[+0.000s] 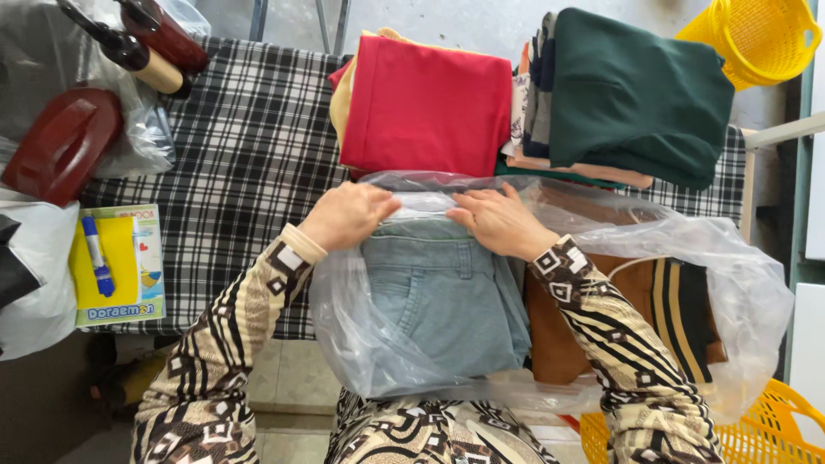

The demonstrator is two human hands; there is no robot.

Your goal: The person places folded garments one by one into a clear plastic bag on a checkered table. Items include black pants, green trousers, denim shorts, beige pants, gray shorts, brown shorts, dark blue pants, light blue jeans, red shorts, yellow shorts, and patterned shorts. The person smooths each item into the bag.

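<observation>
A folded pair of light blue jeans [443, 296] lies inside a clear plastic bag [361, 331] at the near edge of the table. My left hand [348, 215] and my right hand [498, 222] both press down on the bag's open top edge over the waistband, fingers closed on the plastic. Just beyond my hands lies a folded red garment [430, 103].
A dark green garment [640, 90] tops a stack of folded clothes at the back right. A brown striped garment [670, 314] sits in another clear bag on the right. Yellow baskets [760, 34] stand at the right corners. A notebook with a blue marker [99, 258] lies on the checked cloth [249, 155] at left.
</observation>
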